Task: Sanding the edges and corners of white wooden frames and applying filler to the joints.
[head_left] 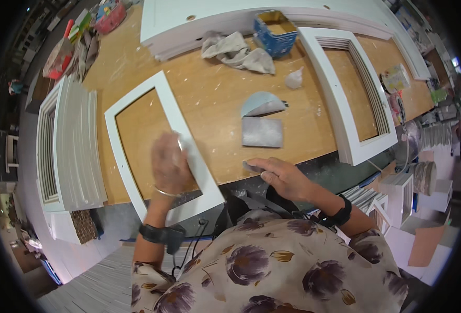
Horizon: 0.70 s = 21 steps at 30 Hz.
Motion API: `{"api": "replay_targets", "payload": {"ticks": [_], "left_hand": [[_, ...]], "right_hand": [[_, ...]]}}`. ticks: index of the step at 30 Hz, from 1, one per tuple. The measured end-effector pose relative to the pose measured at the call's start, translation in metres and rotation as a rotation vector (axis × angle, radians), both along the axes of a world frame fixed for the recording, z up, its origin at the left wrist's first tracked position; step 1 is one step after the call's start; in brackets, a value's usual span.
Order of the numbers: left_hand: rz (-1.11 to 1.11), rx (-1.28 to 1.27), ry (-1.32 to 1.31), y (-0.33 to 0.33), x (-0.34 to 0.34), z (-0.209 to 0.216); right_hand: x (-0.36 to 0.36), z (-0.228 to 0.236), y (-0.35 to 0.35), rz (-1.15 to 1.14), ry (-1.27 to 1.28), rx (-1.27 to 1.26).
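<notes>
A white rectangular frame (186,136) with an open middle lies on the wooden table in front of me, its lower end at the near edge. My left hand (170,163), blurred by motion, is over the inner edge of the frame's right side; its fingers are smeared. Right of the frame, near the table edge, my right hand (288,178) pinches a small flat grey piece (252,167), whose kind I cannot make out. Beyond that hand lie a grey rectangular pad (262,132) and a folded grey-green disc, like a sanding disc (259,103).
Stacks of white frames stand at the left (76,146) and right (340,109). At the back are white panels (272,11), a crumpled cloth (237,52), a blue tin (275,34) and a small white bottle (294,78). A pink basket (110,20) sits far left.
</notes>
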<state>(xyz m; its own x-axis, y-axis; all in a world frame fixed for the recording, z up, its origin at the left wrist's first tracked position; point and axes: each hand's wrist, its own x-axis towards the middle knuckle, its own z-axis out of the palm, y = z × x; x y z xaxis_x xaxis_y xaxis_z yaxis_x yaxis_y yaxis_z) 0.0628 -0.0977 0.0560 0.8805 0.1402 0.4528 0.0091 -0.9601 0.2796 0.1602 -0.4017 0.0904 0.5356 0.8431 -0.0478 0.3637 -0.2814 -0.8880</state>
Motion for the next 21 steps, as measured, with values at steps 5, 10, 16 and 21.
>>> {"api": "replay_targets", "payload": {"ticks": [5,10,16,21], "left_hand": [[0.559,0.088,0.388,0.168,-0.072,-0.048],[0.513,-0.086,0.339,0.194,-0.087,-0.070],[0.537,-0.019,0.358,0.198,-0.086,-0.077],[0.532,-0.035,0.362,0.193,-0.084,-0.073]], "right_hand": [[-0.051,-0.029,0.081,0.020,-0.059,-0.218],[-0.065,-0.045,0.100,-0.063,-0.062,-0.268],[-0.040,-0.056,0.140,-0.147,-0.195,-0.156],[-0.027,-0.067,0.158,-0.155,-0.253,-0.123]]}}
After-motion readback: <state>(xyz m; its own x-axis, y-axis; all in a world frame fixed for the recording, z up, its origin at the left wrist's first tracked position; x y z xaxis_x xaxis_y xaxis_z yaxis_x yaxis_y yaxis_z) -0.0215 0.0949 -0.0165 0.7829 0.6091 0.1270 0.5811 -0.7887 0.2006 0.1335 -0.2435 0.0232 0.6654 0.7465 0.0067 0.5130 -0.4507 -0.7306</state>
